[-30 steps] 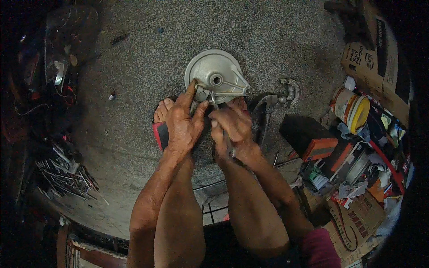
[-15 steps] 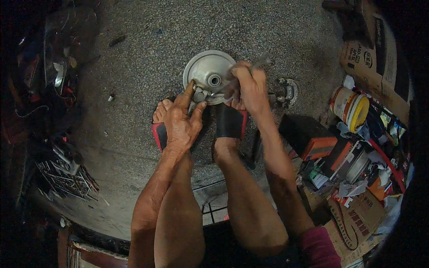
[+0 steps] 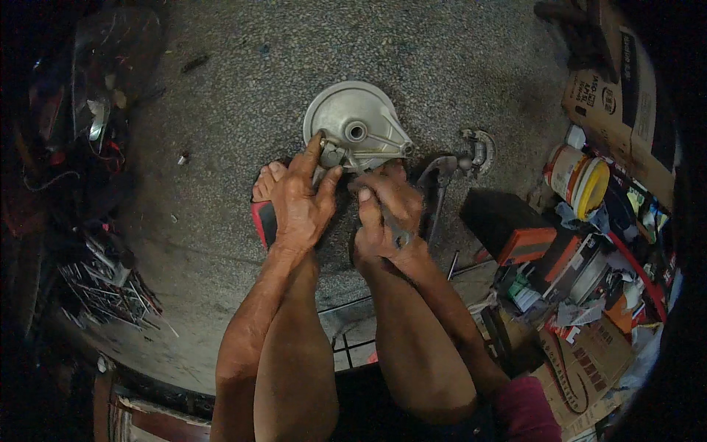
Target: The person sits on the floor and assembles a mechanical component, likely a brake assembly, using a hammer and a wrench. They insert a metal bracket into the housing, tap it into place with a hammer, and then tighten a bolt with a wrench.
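A round silver-grey metal brake plate (image 3: 341, 107) lies on the floor ahead of my feet, with a hub hole in its middle and a pointed arm toward the right. My left hand (image 3: 298, 199) grips its near left edge, index finger and thumb on either side of a small metal fitting (image 3: 333, 156). Just below the plate's near edge, my right hand (image 3: 390, 210) is closed round a wrench (image 3: 401, 239). One ring end of the wrench shows near my wrist; its other end is blurred and mostly hidden by my fingers.
Right of the plate lie a hammer-like tool (image 3: 440, 168) and a curved brake shoe (image 3: 484, 151). Boxes, including a black and orange one (image 3: 526, 245), and a yellow-rimmed tub (image 3: 591, 188) crowd the right side. Several thin metal tools (image 3: 110, 283) lie at left.
My right hand has swung from the plate's right side down toward me with the wrench, uncovering the plate's pointed arm. My left hand stays on the plate.
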{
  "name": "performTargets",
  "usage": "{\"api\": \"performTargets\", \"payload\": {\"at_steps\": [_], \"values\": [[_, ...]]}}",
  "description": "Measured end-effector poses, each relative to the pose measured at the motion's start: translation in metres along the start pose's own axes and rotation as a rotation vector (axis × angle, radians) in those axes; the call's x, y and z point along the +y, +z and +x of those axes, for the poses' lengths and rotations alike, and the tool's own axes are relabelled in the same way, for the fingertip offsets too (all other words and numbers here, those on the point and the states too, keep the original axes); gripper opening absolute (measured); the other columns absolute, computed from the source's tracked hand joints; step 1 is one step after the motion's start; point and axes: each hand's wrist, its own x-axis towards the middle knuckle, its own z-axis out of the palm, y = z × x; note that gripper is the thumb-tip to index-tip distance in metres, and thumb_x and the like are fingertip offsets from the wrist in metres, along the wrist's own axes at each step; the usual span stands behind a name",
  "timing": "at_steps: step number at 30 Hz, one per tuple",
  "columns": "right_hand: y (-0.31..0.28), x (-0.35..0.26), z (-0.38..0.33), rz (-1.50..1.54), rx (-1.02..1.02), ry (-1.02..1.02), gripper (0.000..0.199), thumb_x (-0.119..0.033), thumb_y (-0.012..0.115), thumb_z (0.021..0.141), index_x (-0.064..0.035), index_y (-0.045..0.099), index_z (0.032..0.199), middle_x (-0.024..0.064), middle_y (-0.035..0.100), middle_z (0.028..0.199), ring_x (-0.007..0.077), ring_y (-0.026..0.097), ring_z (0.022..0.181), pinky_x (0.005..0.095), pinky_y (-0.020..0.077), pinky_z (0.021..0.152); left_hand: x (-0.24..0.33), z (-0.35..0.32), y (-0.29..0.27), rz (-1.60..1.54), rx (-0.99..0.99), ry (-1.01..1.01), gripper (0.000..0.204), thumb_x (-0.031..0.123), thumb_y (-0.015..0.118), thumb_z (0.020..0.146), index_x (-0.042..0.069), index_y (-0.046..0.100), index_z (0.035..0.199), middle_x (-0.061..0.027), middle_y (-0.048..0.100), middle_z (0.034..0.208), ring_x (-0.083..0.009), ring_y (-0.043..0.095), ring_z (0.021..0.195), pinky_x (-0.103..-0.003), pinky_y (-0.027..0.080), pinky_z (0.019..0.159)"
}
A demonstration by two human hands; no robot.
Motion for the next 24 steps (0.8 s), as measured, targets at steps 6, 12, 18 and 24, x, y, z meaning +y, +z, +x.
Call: {"api": "performTargets", "payload": {"at_steps": [6,12,18,24], "values": [[0.006,0.009,-0.011,-0.076,0.017,-0.135,0.02,-0.008,0.062,0.077,-0.0045,0.064,0.096,0.0123,0.066,0.078,0.0332,0.063,0.073,0.0468,0.0474,0.073,0.0,0.0,-0.001,0.074,-0.037,-0.016,0.053,0.022,0.071,0.084,0.01,0.058,0.133,-0.0175,0.067,0.109,-0.0358,0.06,0.098,-0.043,0.041,0.09],[-0.011,0.017,0.053,0.096,-0.181,0.388,0.028,-0.022,0.048,0.091,0.0009,0.064,0.086,0.013,0.066,0.066,0.0204,0.062,0.056,0.0326,0.0482,0.054,-0.002,0.0,-0.002,-0.054,-0.006,-0.008,0.053,0.019,0.072,0.082,0.01,0.058,0.133,-0.0174,0.067,0.107,-0.0366,0.061,0.095,-0.044,0.042,0.089],[-0.017,0.035,0.09,0.397,-0.137,0.834,0.026,-0.022,0.051,0.087,0.0007,0.062,0.082,0.0094,0.061,0.058,0.0147,0.058,0.046,0.0267,0.0405,0.042,-0.002,0.002,0.003,-0.005,-0.022,0.004,0.053,0.018,0.072,0.082,0.01,0.058,0.133,-0.0175,0.067,0.107,-0.0366,0.061,0.094,-0.044,0.042,0.088],[-0.021,0.017,0.039,0.194,0.08,0.67,0.021,-0.016,0.052,0.089,0.002,0.062,0.088,0.0186,0.061,0.079,0.0317,0.063,0.071,0.0364,0.0487,0.059,0.002,-0.001,-0.003,0.102,0.01,0.01,0.052,0.022,0.072,0.083,0.012,0.059,0.133,-0.014,0.067,0.105,-0.0346,0.057,0.095,-0.041,0.04,0.089]]}}
